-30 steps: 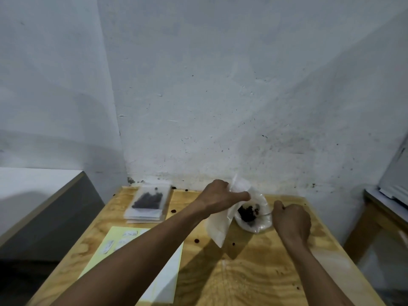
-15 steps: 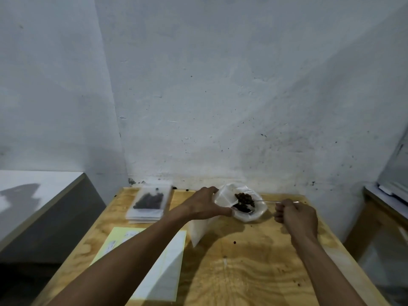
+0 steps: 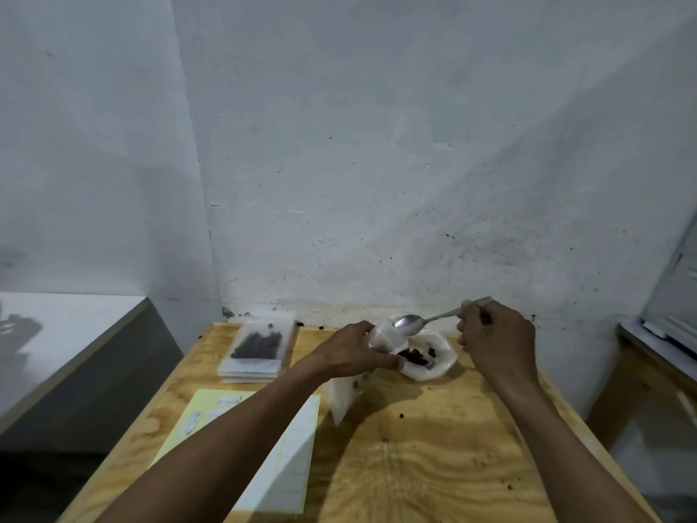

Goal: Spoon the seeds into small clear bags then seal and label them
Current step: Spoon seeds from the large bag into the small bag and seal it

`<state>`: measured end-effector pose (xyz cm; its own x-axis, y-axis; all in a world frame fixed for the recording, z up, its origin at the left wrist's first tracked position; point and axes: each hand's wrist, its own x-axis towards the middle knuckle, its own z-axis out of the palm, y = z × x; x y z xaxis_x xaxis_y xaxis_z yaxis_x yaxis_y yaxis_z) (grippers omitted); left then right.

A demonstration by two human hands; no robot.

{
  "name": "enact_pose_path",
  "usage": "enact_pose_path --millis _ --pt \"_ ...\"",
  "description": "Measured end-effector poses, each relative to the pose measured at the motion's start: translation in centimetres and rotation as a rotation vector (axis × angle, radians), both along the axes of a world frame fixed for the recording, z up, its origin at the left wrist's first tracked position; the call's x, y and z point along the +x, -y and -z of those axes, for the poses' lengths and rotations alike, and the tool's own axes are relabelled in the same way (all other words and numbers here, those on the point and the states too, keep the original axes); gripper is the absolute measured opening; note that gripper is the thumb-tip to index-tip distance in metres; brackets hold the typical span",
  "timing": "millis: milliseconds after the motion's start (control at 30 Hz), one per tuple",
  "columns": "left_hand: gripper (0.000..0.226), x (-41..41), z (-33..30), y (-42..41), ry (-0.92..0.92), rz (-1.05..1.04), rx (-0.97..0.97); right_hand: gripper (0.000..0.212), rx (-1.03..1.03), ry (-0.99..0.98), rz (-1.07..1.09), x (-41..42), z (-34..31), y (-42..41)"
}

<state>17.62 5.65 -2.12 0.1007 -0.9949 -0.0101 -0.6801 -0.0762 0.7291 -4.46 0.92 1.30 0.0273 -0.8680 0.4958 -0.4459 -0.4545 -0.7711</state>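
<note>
A small clear bag (image 3: 345, 396) hangs from my left hand (image 3: 358, 351), which grips its open top beside a white dish (image 3: 439, 368) of dark seeds (image 3: 416, 356). A few seeds show inside the bag. My right hand (image 3: 498, 339) holds a metal spoon (image 3: 409, 323) by its handle, the bowl of the spoon tipped over the bag's mouth and looking empty. The dish sits on the wooden table (image 3: 433, 466) near the back wall.
A stack of filled seed bags (image 3: 258, 351) lies at the table's back left. A yellow label sheet (image 3: 211, 413) and white paper (image 3: 286, 469) lie under my left forearm. Loose seeds dot the table. A grey counter stands left, a wooden bench right.
My right hand has lifted the spoon out of the dish and brought it up over the bag's mouth. My left hand has kept hold of the bag beside the dish.
</note>
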Motion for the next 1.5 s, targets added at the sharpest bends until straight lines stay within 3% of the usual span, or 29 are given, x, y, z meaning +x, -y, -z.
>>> enact_pose_path --millis 100,300,400,533,633,767,867,967,1167,1233,1367,1500 --pt "0.043 0.1 -0.1 0.0 -0.185 -0.026 0.046 0.039 -0.111 -0.125 0.117 -0.8 0.8 0.7" --pt "0.064 -1.4 -0.1 1.7 -0.263 -0.054 0.109 0.035 -0.025 -0.366 0.218 -0.5 5.3 1.0" --pt "0.06 -2.4 -0.4 2.7 -0.22 -0.079 0.101 0.042 0.147 -0.238 0.247 -0.3 6.4 1.5" --pt "0.053 -3.0 -0.8 2.8 -0.193 -0.071 0.112 0.044 0.465 0.123 0.259 -0.3 6.8 1.3" --pt "0.061 -1.7 -0.8 2.4 -0.127 -0.123 0.141 0.038 0.517 0.226 0.229 -0.9 6.3 1.2" --pt "0.084 0.1 -1.1 1.6 -0.035 -0.094 0.12 0.036 0.467 0.244 0.21 -1.4 4.2 1.3" --pt "0.069 0.8 -1.8 0.8 0.05 -0.044 0.074 0.035 0.382 0.235 0.196 -1.6 1.7 0.9" --pt "0.07 0.8 -1.9 0.3 0.102 -0.01 0.052 0.032 0.294 0.244 0.144 -1.4 -0.4 0.6" --pt "0.053 0.1 -1.6 0.2 0.086 0.0 0.044 0.035 0.059 -0.021 -0.01 0.4 -2.2 -0.3" --pt "0.045 -0.1 -1.6 0.4 0.022 -0.001 0.055 0.037 -0.006 -0.049 0.04 0.1 -2.4 0.1" --pt "0.062 -0.1 -1.4 0.8 -0.282 -0.046 0.122 0.042 -0.08 -0.164 0.178 -1.1 -0.9 1.4" --pt "0.05 -0.9 -1.0 1.9 -0.359 -0.046 0.133 0.043 -0.013 -0.334 0.24 -1.2 2.9 1.5"
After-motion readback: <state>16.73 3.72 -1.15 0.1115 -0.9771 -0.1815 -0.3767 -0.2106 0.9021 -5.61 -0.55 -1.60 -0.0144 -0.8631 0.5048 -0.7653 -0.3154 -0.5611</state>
